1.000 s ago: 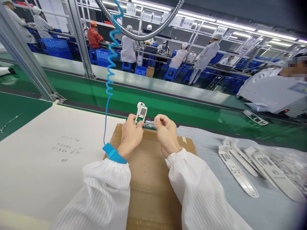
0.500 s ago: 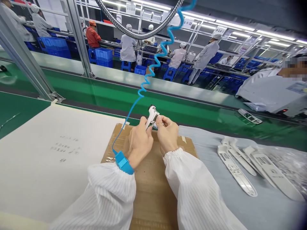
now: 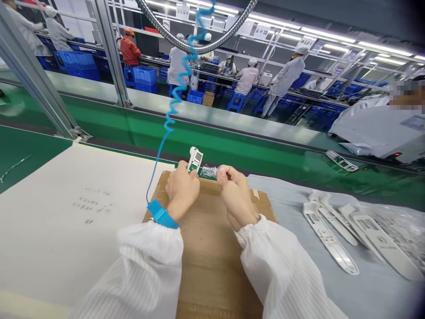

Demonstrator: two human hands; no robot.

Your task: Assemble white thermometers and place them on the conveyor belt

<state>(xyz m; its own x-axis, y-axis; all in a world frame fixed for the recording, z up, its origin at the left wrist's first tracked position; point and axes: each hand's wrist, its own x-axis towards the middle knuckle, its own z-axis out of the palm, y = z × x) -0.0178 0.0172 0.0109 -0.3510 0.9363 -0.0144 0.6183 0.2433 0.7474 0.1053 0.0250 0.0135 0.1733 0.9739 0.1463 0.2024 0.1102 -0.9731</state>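
My left hand (image 3: 181,189) is closed around the lower part of a white handheld device housing (image 3: 196,156), above the far edge of a cardboard sheet (image 3: 215,257). A grey display window and a bit of green circuit board show on the housing; its lower end is hidden by my fingers. To the right, my right hand (image 3: 236,195) pinches a crumpled piece of clear plastic (image 3: 209,171) between thumb and forefinger. The plastic stretches left towards the housing; whether they touch I cannot tell. A blue wrist strap (image 3: 161,215) circles my left wrist.
A coiled blue cord (image 3: 181,86) runs up from the strap. Several white housing shells (image 3: 328,239) lie on the grey-blue mat at right, beside clear plastic bags (image 3: 396,221). Beyond is a green conveyor belt (image 3: 265,155) carrying a white part (image 3: 341,161). A co-worker (image 3: 372,119) sits across it.
My hands have moved apart. The left took the housing leftwards and turned its display window into view; the right drew away, with the clear plastic now showing in its pinch.
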